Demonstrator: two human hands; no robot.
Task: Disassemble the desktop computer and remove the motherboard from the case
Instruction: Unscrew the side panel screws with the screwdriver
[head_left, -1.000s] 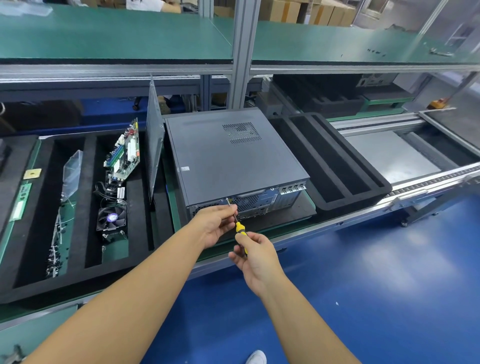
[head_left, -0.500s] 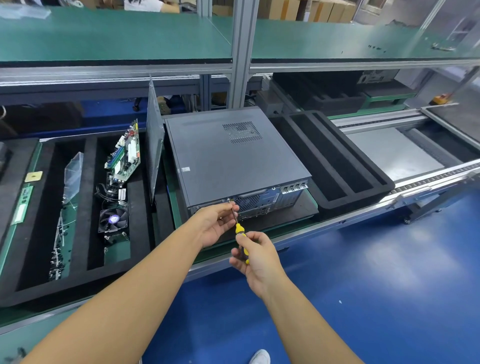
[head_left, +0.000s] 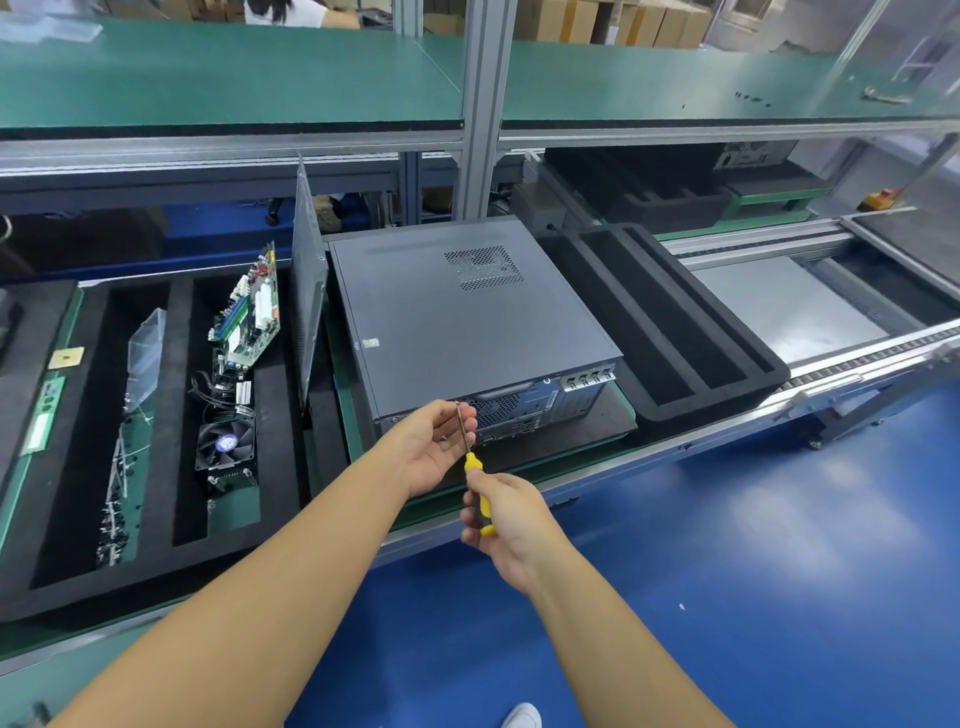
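Observation:
A dark grey desktop case (head_left: 457, 322) lies flat on a green pallet, its closed vented panel on top and its rear ports facing me. My right hand (head_left: 511, 525) grips the yellow and black handle of a screwdriver (head_left: 472, 462). The thin shaft points up toward the case's rear edge. My left hand (head_left: 431, 447) is palm up just in front of that edge, with thumb and fingertips pinching the shaft near its tip. The inside of the case is hidden.
A black foam tray (head_left: 182, 322) on the left holds a loose motherboard (head_left: 249, 312), a cooler fan (head_left: 226, 444), a plastic bag and an upright metal panel (head_left: 306, 291). Another foam tray (head_left: 769, 364) lies right of the case. A conveyor rail (head_left: 857, 358) runs rightward. A green shelf (head_left: 234, 78) hangs overhead.
Both hands stay at the case's rear with the screwdriver. My left palm has turned slightly more upward around the shaft tip.

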